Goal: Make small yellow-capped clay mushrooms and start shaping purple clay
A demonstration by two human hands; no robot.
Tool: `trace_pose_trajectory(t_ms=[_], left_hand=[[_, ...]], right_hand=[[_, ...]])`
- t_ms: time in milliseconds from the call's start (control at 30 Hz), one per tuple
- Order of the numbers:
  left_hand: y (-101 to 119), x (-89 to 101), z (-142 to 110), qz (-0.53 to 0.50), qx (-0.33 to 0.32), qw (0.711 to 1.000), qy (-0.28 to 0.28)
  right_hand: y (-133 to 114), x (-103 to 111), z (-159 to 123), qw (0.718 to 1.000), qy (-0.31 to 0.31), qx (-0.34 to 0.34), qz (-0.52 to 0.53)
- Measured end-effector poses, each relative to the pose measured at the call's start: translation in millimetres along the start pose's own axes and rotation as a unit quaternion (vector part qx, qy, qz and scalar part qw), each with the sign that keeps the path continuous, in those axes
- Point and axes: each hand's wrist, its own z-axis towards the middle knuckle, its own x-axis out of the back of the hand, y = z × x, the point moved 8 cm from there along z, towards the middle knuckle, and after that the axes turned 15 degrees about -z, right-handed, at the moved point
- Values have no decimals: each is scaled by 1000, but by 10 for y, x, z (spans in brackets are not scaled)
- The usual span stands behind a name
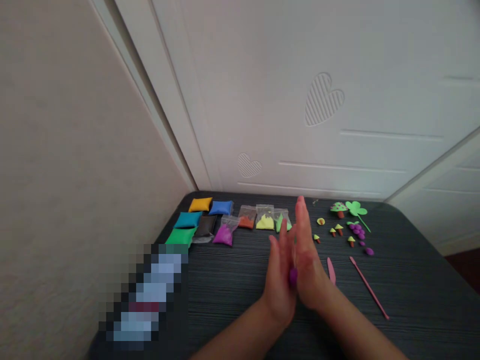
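My left hand (279,280) and my right hand (308,260) face each other palm to palm over the dark table, fingers stretched out and pointing away from me. Pressed between the lower palms is a small purple ball of modelling clay (293,276); part of it is hidden by the hands. Just right of my right hand lies a pink plastic clay knife (331,271), its lower end covered by my wrist. Farther right rests a thin pink modelling stick (369,287). Beyond the hands sits an opened bag of light green clay (283,220).
Clay bags, including a purple one (224,234) and a yellow one (265,220), lie at the back left. Back right are small clay mushrooms (339,229), a larger mushroom (339,209), a green clover (356,208) and purple grapes (357,230). A white panel (270,100) stands behind the table.
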Motion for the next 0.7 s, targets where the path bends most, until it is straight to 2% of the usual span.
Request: trace_pose_trajectory(t_ms=[67, 167, 233, 367, 433, 567, 633, 700], left_hand=[[36, -50, -36, 13, -24, 999, -23], [107, -72, -60, 52, -67, 995, -42], [106, -91, -65, 88, -79, 991, -60], [143, -161, -66, 123, -100, 984, -81], [211, -175, -47, 114, -115, 984, -76], [232, -109, 8, 88, -110, 987, -70], [164, -67, 16, 82, -83, 991, -71], [121, -47, 10, 66, -55, 994, -66]], right_hand=[[119, -47, -15, 999, -7, -26, 27], [173, -128, -126, 995, -28, -48, 88], [141, -99, -171, 992, -19, -53, 112], [113, -25, -154, 993, -1, -69, 91], [55, -26, -148, 996, -2, -51, 70], [-177, -49, -123, 999, -30, 45, 6], [-163, 0, -61, 999, -7, 51, -14], [-47, 28, -7, 999, 14, 34, -37]])
